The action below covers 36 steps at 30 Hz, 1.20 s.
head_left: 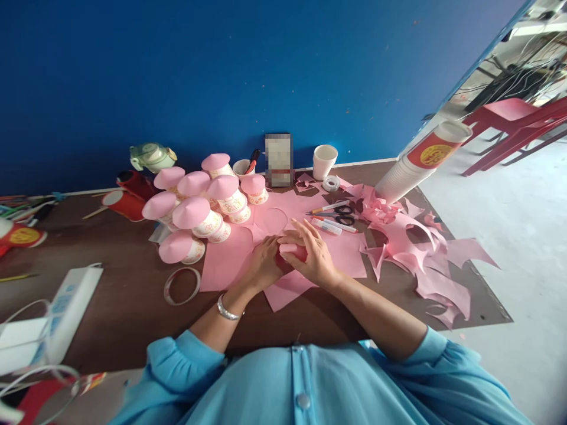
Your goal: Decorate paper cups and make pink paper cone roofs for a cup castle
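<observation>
Blue blouse (266,383) nearest; beyond, the right hand (313,255), fingers loosely spread, touches seemingly curled pink paper (296,251); how the left hand (266,260) grips, I can't tell.

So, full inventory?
Cones on cups: eight, pink, left
Sheets: several, pink, centre
Held paper: one, pink, centre
Scraps: many, pink, right
Cup stack: one, white-red, right
Plain cup: one, white, back
Scissors: one, black, centre
Markers: three, whitish, centre
Bottle: one, green, left
Cylinders: two, red, back left
Power strip: one, white, left
Ring: one, white, left
Stools: unclear count, red, right
Table: one, brown, beneath
Wall: one, blue, back
Left hand, right hand: two, bare, centre
</observation>
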Tool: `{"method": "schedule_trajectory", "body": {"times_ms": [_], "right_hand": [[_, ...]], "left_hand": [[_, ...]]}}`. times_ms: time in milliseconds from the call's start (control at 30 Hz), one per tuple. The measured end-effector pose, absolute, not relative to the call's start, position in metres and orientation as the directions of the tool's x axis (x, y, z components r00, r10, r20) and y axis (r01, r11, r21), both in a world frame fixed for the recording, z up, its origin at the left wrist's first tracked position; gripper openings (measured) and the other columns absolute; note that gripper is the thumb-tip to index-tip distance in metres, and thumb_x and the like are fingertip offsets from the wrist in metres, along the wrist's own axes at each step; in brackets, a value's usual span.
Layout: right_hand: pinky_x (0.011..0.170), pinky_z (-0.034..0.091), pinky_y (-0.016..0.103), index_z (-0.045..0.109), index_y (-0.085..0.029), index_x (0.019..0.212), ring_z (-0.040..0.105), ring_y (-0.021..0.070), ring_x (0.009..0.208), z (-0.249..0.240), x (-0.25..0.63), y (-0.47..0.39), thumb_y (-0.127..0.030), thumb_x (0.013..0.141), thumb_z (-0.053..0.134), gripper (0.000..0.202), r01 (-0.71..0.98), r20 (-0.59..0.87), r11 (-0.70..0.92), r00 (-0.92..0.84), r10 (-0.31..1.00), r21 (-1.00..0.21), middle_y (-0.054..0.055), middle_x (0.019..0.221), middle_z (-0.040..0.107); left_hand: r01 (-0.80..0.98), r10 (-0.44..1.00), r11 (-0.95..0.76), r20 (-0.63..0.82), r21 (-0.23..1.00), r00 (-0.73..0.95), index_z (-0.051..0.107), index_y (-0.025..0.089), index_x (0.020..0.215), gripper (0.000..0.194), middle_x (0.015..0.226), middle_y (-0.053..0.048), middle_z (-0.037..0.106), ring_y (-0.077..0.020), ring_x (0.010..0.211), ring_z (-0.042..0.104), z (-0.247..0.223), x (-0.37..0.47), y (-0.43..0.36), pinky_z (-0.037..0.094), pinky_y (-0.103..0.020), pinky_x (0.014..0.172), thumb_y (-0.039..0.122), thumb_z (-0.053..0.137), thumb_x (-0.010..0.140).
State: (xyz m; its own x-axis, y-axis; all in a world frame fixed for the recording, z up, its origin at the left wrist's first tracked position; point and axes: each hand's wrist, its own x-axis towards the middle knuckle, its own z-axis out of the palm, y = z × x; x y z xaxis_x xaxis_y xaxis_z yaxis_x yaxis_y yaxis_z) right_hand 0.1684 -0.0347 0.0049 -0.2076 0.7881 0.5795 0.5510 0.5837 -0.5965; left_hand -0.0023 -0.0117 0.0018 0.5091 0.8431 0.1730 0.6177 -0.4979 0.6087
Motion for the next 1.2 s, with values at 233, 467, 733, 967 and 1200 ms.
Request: {"method": "schedule_trajectory", "body": {"times_ms": [233, 467, 733, 967, 1200], "right_hand": [[0.113, 0.05, 0.06, 0.034, -0.025, 0.154, 0.068, 0.0294, 0.126, 0.013, 0.188, -0.038, -0.039, 0.104, 0.053, 0.055, 0.345, 0.64, 0.604, -0.013, 0.769, -0.719, 0.016, 0.133, 0.069], [0.102, 0.058, 0.059, 0.043, -0.028, 0.147, 0.07, 0.0294, 0.117, 0.021, 0.207, -0.026, -0.049, 0.105, 0.051, 0.048, 0.339, 0.603, 0.51, 0.283, 0.746, -0.79, 0.013, 0.12, 0.071], [0.102, 0.057, 0.055, 0.045, -0.028, 0.144, 0.072, 0.0272, 0.111, 0.023, 0.213, -0.022, -0.041, 0.105, 0.049, 0.041, 0.369, 0.639, 0.528, 0.328, 0.696, -0.765, 0.011, 0.115, 0.073], [0.098, 0.06, 0.052, 0.042, -0.028, 0.145, 0.072, 0.0249, 0.109, 0.022, 0.216, -0.021, -0.039, 0.106, 0.049, 0.041, 0.385, 0.61, 0.491, 0.308, 0.73, -0.782, 0.01, 0.113, 0.072], [0.095, 0.061, 0.047, 0.047, -0.03, 0.143, 0.072, 0.0228, 0.106, 0.022, 0.216, -0.02, -0.034, 0.105, 0.054, 0.039, 0.315, 0.615, 0.533, 0.296, 0.731, -0.785, 0.007, 0.11, 0.073]], "left_hand": [[0.574, 0.841, -0.409, 0.049, 0.71, 0.538, 0.049, 0.02, 0.145, 0.066, 0.145, -0.017, 0.062, -0.0335, 0.133, 0.062, 0.015, -0.021, -0.014, 0.052, -0.054, 0.111, 0.023, 0.074, 0.083], [0.374, 0.69, -0.61, 0.237, 0.698, 0.684, 0.022, 0.024, 0.165, 0.095, 0.168, -0.019, 0.034, -0.0339, 0.157, 0.034, 0.049, -0.041, -0.001, 0.034, -0.054, 0.127, 0.038, 0.077, 0.088], [0.369, 0.543, -0.733, 0.165, 0.571, 0.823, 0.032, 0.031, 0.162, 0.087, 0.167, -0.012, 0.039, -0.0351, 0.161, 0.022, 0.054, 0.014, 0.024, 0.021, -0.061, 0.128, 0.053, 0.073, 0.089], [0.38, 0.553, -0.742, 0.183, 0.552, 0.813, 0.067, 0.032, 0.134, 0.041, 0.16, -0.006, 0.051, -0.0322, 0.158, 0.032, 0.038, 0.025, 0.027, 0.026, -0.056, 0.127, 0.043, 0.068, 0.095], [0.394, 0.542, -0.745, 0.145, 0.538, 0.828, 0.073, 0.029, 0.124, 0.032, 0.159, -0.005, 0.053, -0.0324, 0.156, 0.036, 0.035, 0.026, 0.027, 0.025, -0.057, 0.126, 0.045, 0.061, 0.099]]}}
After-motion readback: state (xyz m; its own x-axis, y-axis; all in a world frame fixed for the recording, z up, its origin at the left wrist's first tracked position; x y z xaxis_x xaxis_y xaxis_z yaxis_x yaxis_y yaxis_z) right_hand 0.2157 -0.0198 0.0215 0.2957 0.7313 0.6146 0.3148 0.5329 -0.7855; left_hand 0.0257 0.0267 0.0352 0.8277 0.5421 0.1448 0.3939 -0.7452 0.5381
